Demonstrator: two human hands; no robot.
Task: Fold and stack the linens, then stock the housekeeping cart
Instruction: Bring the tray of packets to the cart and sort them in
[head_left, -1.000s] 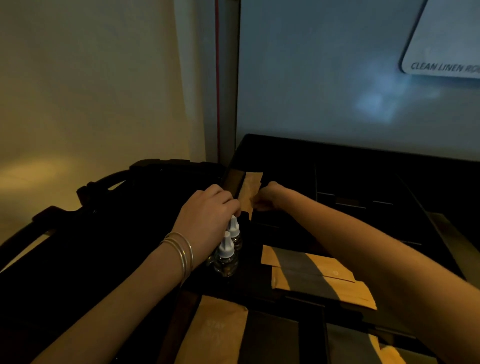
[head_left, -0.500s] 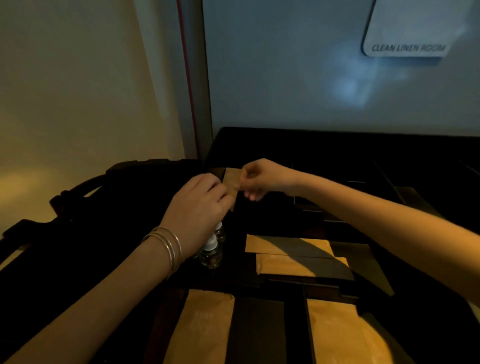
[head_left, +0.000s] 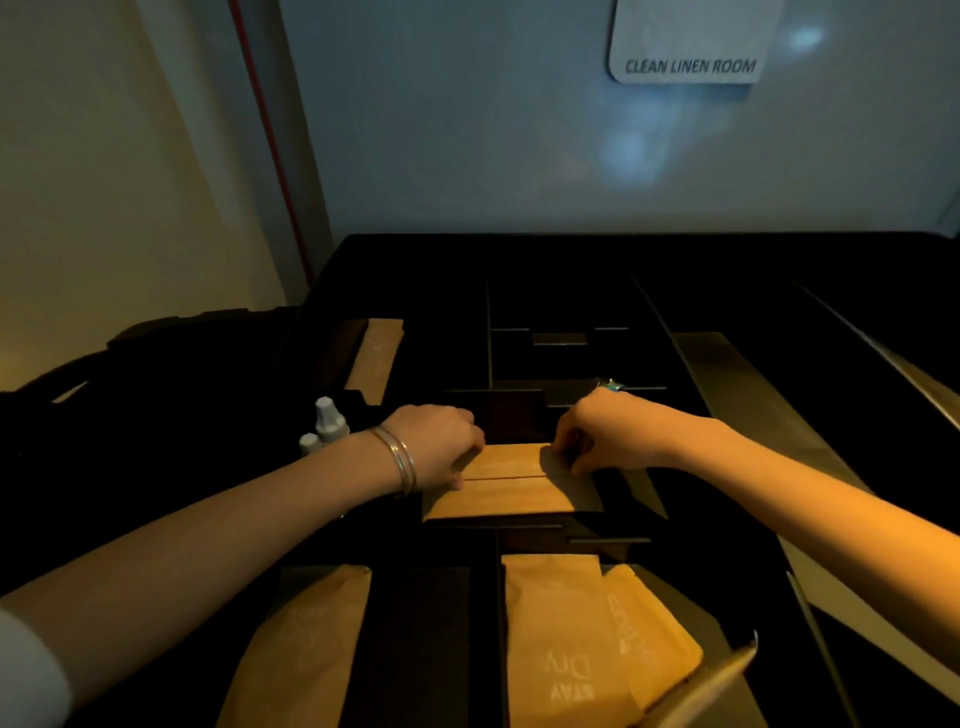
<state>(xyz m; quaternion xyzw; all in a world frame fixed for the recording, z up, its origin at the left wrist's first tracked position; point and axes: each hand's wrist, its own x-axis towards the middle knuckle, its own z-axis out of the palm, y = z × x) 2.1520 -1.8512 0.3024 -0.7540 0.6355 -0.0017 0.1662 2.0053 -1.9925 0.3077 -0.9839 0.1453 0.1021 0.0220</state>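
Head view: both hands have moved from the narrow paper packet at the tray's far left to the middle compartment; left hand and right hand pinch the ends of two paper packets lying flat in the cart tray, so stocking proceeds

The packets under the hands are matt brown kraft paper, smooth, with a crisp straight edge where one overlaps the other. The larger pouches nearer the camera are the same matt paper, printed with pale lettering. The cart tray is black with a dull finish, its thin dividers catching a faint sheen. The two small bottles have white plastic caps. On the left wrist, bangles look like polished metal. The door behind is smooth and slightly glossy, showing soft reflections; its sign is a pale, smooth plate
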